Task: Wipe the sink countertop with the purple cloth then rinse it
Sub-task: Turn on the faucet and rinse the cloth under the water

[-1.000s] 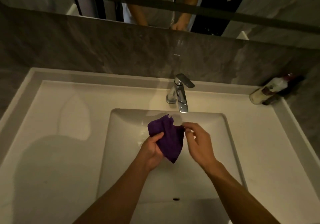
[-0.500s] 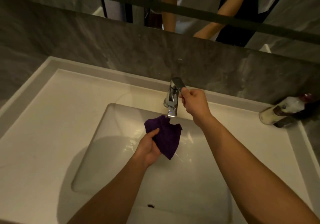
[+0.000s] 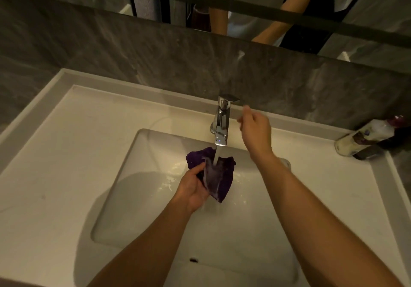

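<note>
White countertop (image 3: pixel 66 153), grey marble wall (image 3: pixel 133 48).

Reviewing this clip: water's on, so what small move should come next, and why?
Probably bring the right hand down to the cloth to help rub it. Water from the tap already hits the cloth, held only by the left hand; the right hand is free beside the tap.

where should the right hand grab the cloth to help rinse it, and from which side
Take the cloth by its free right edge and hanging lower corner, coming in from the right. The left hand already bunches its left side, and the stream from the tap lands on the middle, so that side is clear. The right hand is empty beside the tap, close above that edge.
</note>
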